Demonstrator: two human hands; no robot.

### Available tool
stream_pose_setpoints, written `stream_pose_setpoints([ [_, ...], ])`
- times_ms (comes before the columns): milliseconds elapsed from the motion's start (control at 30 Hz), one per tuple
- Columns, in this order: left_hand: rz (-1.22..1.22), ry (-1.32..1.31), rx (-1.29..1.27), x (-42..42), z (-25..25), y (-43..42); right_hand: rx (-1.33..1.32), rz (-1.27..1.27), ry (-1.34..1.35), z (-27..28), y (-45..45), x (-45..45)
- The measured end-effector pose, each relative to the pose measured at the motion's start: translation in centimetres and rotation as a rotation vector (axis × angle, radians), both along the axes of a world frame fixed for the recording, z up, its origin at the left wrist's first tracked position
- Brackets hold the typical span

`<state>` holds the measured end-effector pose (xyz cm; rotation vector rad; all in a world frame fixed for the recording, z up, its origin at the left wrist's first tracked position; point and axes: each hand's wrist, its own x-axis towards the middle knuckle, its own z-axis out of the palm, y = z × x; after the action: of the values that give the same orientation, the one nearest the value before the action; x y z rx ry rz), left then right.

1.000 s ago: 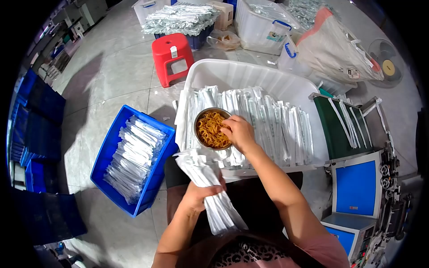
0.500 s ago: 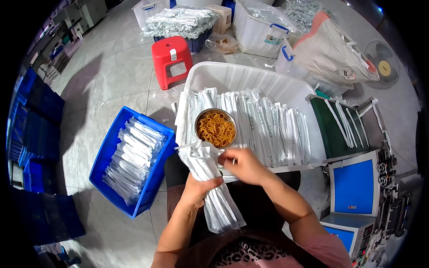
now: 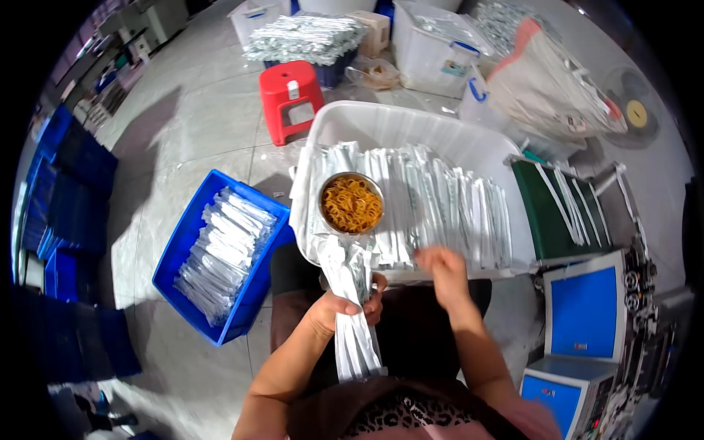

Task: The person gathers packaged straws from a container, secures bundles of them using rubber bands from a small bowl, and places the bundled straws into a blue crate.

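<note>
My left hand (image 3: 343, 308) is closed around a bundle of long, thin white paper-and-plastic packets (image 3: 353, 337), held upright over my lap. What is inside the packets I cannot make out. My right hand (image 3: 443, 270) is off the bundle, over the near rim of a large white bin (image 3: 345, 110); motion smears its fingers. Rows of similar packets (image 3: 433, 198) fill that bin. On top of them sits a round metal bowl (image 3: 323, 209) full of yellow-brown rubber bands (image 3: 353, 205), just beyond the tip of the bundle.
A blue crate (image 3: 170, 282) holding more packets stands on the floor at left. Behind it is a red stool (image 3: 290, 88). To the right are a green conveyor belt (image 3: 539, 213) with several strips and a blue-panelled machine (image 3: 583, 308). Stacked blue crates (image 3: 73, 183) line the far left.
My right hand has moved right, away from the bundle's top. The bundle has turned more upright, and my left hand's fingers now show around its right side. The view has shifted slightly.
</note>
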<state>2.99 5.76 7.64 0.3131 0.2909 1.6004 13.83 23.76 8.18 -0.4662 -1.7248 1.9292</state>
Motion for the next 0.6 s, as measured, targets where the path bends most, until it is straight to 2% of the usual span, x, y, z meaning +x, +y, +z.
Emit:
stream_pose_setpoints([
  [33, -0.008, -0.036, -0.01, -0.1, -0.9, -0.1, -0.315, 0.157, 0.129, -0.1, -1.2, 1.3],
  [100, -0.012, -0.139, -0.063, 0.4, -2.6, 0.3, -0.773, 0.255, 0.32, 3.0, -4.8, 1.8],
  [133, -0.044, -0.213, 0.027, 0.6, -2.8, 0.6, -0.835, 0.247, 0.427, 3.7, -5.1, 1.1],
  [167, -0.06, -0.212, 0.036, 0.8, -2.8, 0.8, -0.659, 0.235, 0.431, 2.5, -4.0, 0.6],
  [233, -0.06, -0.104, 0.026, 1.0, -2.0, 1.4, -0.002, 0.071, 0.15, 3.3, -2.8, -1.1],
  [300, 0.001, 0.092, -0.173, 1.4, -0.8, 1.7, 0.316, 0.173, 0.079, 4.5, -2.0, -1.8],
  [333, 0.021, 0.215, -0.119, 1.6, -1.5, 2.0, 0.408, 0.238, 0.02, 5.2, -1.2, -1.9],
  [400, -0.002, 0.25, -0.229, 2.5, -0.5, 2.6, 0.239, 0.435, 0.038, 6.7, -0.3, -2.0],
  [433, -0.021, 0.27, -0.208, 3.0, 0.0, 3.2, 0.243, 0.512, -0.049, 8.0, 0.0, -1.9],
  [467, -0.025, 0.337, -0.192, 3.2, 1.8, 3.3, 0.378, 0.543, -0.085, 9.2, -0.2, -2.1],
  [500, -0.054, 0.309, -0.132, 3.6, 1.4, 4.0, 0.495, 0.533, -0.176, 10.5, -0.6, -2.1],
  [533, -0.052, 0.289, -0.108, 3.9, 1.9, 4.3, 0.642, 0.562, -0.133, 11.0, -0.5, -2.1],
  [567, -0.035, 0.403, -0.087, 4.0, 2.5, 4.5, 0.72, 0.655, -0.178, 11.7, -0.3, -2.1],
  [600, -0.176, 0.403, -0.086, 4.3, 1.6, 5.2, 0.799, 0.743, -0.203, 11.5, 0.2, -2.1],
])
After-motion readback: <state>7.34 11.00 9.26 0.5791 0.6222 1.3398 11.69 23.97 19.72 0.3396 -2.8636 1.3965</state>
